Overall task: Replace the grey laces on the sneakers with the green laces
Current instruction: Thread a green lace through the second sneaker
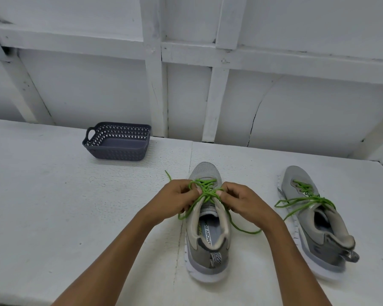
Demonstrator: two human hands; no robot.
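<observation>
I see left grip [181,200] pinching green lace [205,188] | right grip [241,202] pinching it too | sneaker [208,250] near desk [53,217] front edge

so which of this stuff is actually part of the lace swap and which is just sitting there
Part of the job:
- middle sneaker
- green lace, pinched by left hand and right hand
- right sneaker
- second green lace, threaded in the right sneaker, ends loose

Just lying about:
- dark basket at the back of the white table, nothing visible inside
</observation>
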